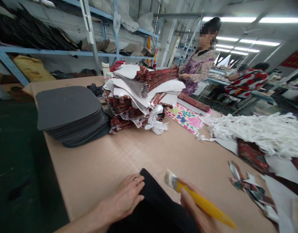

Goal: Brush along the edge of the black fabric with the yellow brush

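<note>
A black sheet [156, 207] lies on the tan table [110, 161] at the bottom centre, its lower part cut off by the frame edge. My left hand [126, 197] rests on the sheet's upper left edge, fingers bent together, a ring on one of them. It presses the sheet's edge near the corner. My right hand [196, 210] is closed around a brush with a yellow handle [204, 202]. The brush's pale bristles point up and left, just right of the sheet. Part of my right hand is hidden behind the handle.
A stack of dark grey panels [68, 106] sits at the table's left. Behind the middle are piled patterned and white pieces [144, 94], beside a floral strip [184, 118]. White strips [256, 129] and scraps [251, 187] lie right. A person [200, 64] stands beyond the table; another sits farther back.
</note>
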A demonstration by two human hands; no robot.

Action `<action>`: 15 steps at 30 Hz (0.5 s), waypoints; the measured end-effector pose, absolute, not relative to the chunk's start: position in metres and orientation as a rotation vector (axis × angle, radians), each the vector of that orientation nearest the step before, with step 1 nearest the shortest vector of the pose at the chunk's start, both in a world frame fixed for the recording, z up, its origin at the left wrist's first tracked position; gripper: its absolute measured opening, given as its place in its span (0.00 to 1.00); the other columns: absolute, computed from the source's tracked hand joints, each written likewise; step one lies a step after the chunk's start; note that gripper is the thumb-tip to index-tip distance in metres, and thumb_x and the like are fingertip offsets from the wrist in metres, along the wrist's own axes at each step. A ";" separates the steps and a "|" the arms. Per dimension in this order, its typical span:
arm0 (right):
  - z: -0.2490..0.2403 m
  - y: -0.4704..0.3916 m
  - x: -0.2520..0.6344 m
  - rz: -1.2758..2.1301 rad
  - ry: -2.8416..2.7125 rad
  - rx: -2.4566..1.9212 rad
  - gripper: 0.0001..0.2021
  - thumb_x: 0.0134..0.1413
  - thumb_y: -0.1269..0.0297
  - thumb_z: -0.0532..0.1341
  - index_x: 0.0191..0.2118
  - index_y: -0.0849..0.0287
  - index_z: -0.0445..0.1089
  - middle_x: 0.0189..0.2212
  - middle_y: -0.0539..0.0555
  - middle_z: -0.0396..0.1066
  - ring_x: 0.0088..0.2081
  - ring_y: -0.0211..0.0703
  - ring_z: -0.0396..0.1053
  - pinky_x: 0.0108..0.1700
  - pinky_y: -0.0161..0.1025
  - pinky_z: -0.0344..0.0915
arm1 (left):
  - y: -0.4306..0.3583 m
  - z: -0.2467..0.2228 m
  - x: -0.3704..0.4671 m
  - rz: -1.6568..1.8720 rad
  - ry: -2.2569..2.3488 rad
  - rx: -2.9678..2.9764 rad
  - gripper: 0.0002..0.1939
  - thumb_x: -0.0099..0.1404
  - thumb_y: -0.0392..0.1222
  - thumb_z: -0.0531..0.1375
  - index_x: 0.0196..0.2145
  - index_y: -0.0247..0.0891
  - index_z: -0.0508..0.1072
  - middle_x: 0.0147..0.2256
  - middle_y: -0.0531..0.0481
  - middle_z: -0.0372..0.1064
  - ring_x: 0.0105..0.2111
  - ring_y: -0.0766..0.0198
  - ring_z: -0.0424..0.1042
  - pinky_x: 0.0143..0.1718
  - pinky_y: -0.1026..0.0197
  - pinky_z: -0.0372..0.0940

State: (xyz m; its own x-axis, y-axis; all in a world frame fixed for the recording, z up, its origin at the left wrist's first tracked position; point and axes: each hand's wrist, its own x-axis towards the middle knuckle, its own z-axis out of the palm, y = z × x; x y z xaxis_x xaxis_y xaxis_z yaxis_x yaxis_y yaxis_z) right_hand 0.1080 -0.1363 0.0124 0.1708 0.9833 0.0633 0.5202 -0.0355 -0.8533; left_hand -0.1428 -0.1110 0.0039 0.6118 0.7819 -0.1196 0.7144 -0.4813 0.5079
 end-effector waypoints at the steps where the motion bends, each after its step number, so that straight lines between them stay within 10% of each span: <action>1: 0.011 -0.126 0.095 0.796 -1.460 -1.645 0.19 0.55 0.49 0.55 0.45 0.53 0.74 0.14 0.47 0.66 0.14 0.39 0.64 0.16 0.33 0.62 | -0.112 0.001 -0.145 0.161 1.207 2.301 0.20 0.65 0.39 0.55 0.54 0.31 0.64 0.56 0.37 0.58 0.57 0.49 0.57 0.58 0.47 0.56; 15: -0.018 -0.089 0.044 1.020 -1.453 -1.453 0.15 0.50 0.50 0.61 0.30 0.57 0.76 0.29 0.55 0.77 0.33 0.48 0.75 0.38 0.40 0.73 | -0.109 0.002 -0.147 0.149 1.299 2.143 0.27 0.62 0.41 0.56 0.58 0.29 0.60 0.58 0.36 0.55 0.58 0.48 0.56 0.59 0.48 0.57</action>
State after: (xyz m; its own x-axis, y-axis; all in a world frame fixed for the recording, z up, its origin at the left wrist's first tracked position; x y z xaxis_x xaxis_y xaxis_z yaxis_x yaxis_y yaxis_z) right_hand 0.0436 -0.0886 -0.0180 0.0046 1.0000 0.0071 0.3332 0.0051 -0.9428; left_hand -0.1466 -0.1086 0.0020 0.5093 0.8336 -0.2138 0.7634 -0.3229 0.5594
